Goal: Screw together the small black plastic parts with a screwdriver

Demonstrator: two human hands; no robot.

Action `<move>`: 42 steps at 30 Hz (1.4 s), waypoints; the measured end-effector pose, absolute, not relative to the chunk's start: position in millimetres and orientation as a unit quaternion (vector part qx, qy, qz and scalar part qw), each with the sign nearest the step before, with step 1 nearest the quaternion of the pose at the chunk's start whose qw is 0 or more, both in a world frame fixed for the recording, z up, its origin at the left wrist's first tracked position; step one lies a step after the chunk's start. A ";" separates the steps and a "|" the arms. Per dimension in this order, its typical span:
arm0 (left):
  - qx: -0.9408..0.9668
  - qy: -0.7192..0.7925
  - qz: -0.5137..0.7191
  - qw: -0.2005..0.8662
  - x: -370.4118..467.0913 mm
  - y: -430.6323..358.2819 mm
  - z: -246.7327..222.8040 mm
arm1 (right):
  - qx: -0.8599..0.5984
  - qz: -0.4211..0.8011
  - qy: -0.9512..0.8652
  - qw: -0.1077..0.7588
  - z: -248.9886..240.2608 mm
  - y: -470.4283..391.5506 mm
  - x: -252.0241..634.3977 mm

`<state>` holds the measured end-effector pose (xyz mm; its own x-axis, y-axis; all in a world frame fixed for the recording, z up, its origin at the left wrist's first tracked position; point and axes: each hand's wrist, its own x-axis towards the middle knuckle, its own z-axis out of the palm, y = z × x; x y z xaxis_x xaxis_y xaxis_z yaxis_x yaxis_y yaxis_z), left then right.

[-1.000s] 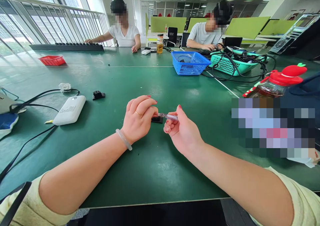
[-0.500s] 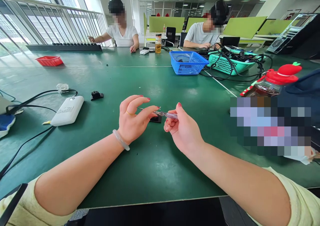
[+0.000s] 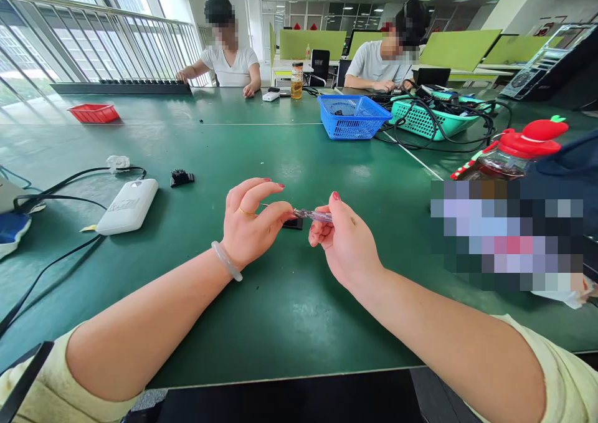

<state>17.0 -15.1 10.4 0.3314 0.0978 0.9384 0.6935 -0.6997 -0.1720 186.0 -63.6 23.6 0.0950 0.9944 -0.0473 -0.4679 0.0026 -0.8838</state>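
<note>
The right hand [image 3: 350, 239] grasps a slim tool [image 3: 314, 215], clear and ridged, between the hands; the left hand [image 3: 250, 223] seems to pinch its left end, thin metal showing beyond. The step looks like fine two-handed work on that tool; the next move calls for steady fingertips. Just below sits a flat black piece [image 3: 293, 224] on the smooth green table [image 3: 299, 329]; left, a rounded white box [image 3: 129, 207]; far, a latticed blue basket [image 3: 354, 128].
</note>
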 end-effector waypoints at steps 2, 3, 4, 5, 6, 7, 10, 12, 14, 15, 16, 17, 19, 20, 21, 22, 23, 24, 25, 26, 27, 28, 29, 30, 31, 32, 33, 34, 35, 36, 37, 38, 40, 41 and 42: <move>-0.764 -0.263 -0.516 0.286 17.2 -15.1 10.3 | -0.398 0.581 -0.338 0.625 23.3 -63.3 186.1; -0.765 -0.265 -0.514 0.284 17.2 -15.1 10.2 | -0.398 0.579 -0.340 0.625 23.1 -63.2 186.2; -0.766 -0.268 -0.511 0.282 17.1 -15.2 10.1 | -0.399 0.577 -0.343 0.625 22.9 -63.1 186.2; -0.768 -0.271 -0.508 0.280 17.0 -15.2 10.0 | -0.400 0.574 -0.345 0.625 22.7 -63.0 186.2; -0.770 -0.274 -0.505 0.277 16.8 -15.2 9.8 | -0.400 0.572 -0.347 0.626 22.4 -62.9 186.2; -0.771 -0.275 -0.503 0.275 16.6 -15.2 9.6 | -0.400 0.571 -0.350 0.626 22.0 -62.9 186.2; -0.770 -0.277 -0.504 0.276 16.3 -14.9 9.4 | -0.394 0.570 -0.356 0.626 21.2 -62.6 186.2; -0.771 -0.274 -0.502 0.280 16.1 -14.5 9.4 | -0.392 0.571 -0.357 0.627 21.1 -62.5 186.0; -0.776 -0.262 -0.499 0.282 15.8 -14.1 9.4 | -0.393 0.570 -0.357 0.627 21.3 -62.5 185.9; -0.779 -0.255 -0.498 0.283 15.6 -13.9 9.3 | -0.394 0.570 -0.356 0.627 21.5 -62.6 185.9; -0.780 -0.249 -0.499 0.283 15.5 -13.9 9.2 | -0.395 0.570 -0.356 0.626 21.6 -62.6 185.9; -0.779 -0.246 -0.502 0.283 15.5 -13.9 9.1 | -0.396 0.570 -0.355 0.626 21.7 -62.7 186.0; -0.776 -0.246 -0.507 0.284 15.7 -14.3 8.8 | -0.398 0.570 -0.356 0.624 21.8 -62.8 186.4; -0.774 -0.247 -0.509 0.286 16.0 -14.6 8.7 | -0.400 0.570 -0.356 0.623 21.8 -62.8 186.7; -0.773 -0.247 -0.509 0.288 16.3 -14.9 8.7 | -0.402 0.570 -0.357 0.622 21.9 -62.7 186.9; -0.772 -0.247 -0.509 0.290 16.7 -15.3 8.6 | -0.405 0.568 -0.357 0.621 21.9 -62.6 187.1; -0.771 -0.247 -0.508 0.294 17.0 -15.5 8.6 | -0.407 0.567 -0.357 0.621 22.0 -62.4 187.2; -0.771 -0.249 -0.506 0.297 17.3 -15.7 8.5 | -0.408 0.566 -0.358 0.621 22.2 -62.2 187.2; -0.770 -0.251 -0.503 0.302 17.5 -15.8 8.4 | -0.410 0.564 -0.358 0.621 22.3 -62.0 187.1; -0.768 -0.254 -0.500 0.308 17.5 -15.8 8.2 | -0.411 0.563 -0.359 0.621 22.5 -61.8 186.9; -0.767 -0.258 -0.496 0.315 17.4 -15.6 8.1 | -0.413 0.561 -0.359 0.621 22.6 -61.7 186.7; -0.766 -0.260 -0.492 0.321 17.2 -15.4 8.0 | -0.413 0.561 -0.360 0.621 22.6 -61.5 186.4; -0.767 -0.260 -0.489 0.325 17.0 -15.1 8.0 | -0.414 0.560 -0.360 0.621 22.5 -61.4 186.2; -0.768 -0.258 -0.487 0.327 16.8 -14.8 8.0 | -0.414 0.559 -0.361 0.622 22.3 -61.3 186.0; -0.769 -0.255 -0.486 0.327 16.7 -14.7 8.2 | -0.413 0.557 -0.363 0.622 21.9 -61.2 185.9; -0.770 -0.250 -0.487 0.327 16.8 -14.7 8.5 | -0.414 0.555 -0.365 0.623 21.5 -61.3 185.8; -0.770 -0.246 -0.489 0.327 17.1 -14.9 8.9 | -0.415 0.551 -0.368 0.623 20.9 -61.3 185.7; -0.770 -0.243 -0.490 0.328 17.6 -15.4 9.3 | -0.417 0.547 -0.372 0.624 20.3 -61.5 185.5; -0.771 -0.243 -0.489 0.329 18.1 -16.1 9.6 | -0.419 0.542 -0.375 0.625 19.8 -61.9 185.4; -0.771 -0.246 -0.487 0.329 18.8 -16.9 9.7 | -0.421 0.536 -0.379 0.626 19.2 -62.3 185.1; -0.772 -0.254 -0.484 0.325 19.4 -17.9 9.7 | -0.422 0.528 -0.385 0.628 18.8 -62.8 184.8; -0.774 -0.266 -0.479 0.316 20.0 -19.0 9.5 | -0.423 0.519 -0.392 0.631 18.4 -63.5 184.5; -0.782 -0.295 -0.469 0.286 21.2 -21.1 8.6 | -0.425 0.499 -0.409 0.635 17.8 -64.8 183.8; -0.786 -0.308 -0.465 0.267 21.9 -22.3 8.1 | -0.427 0.489 -0.417 0.637 17.5 -65.4 183.5; -0.790 -0.316 -0.462 0.251 22.6 -23.5 7.7 | -0.429 0.480 -0.424 0.637 17.2 -65.9 183.2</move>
<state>22.6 -23.5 7.7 0.3736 0.2673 0.8882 0.7311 -0.6742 -0.1046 183.2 -65.9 17.2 0.1808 0.9751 0.1286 -0.2477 0.1717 -0.9535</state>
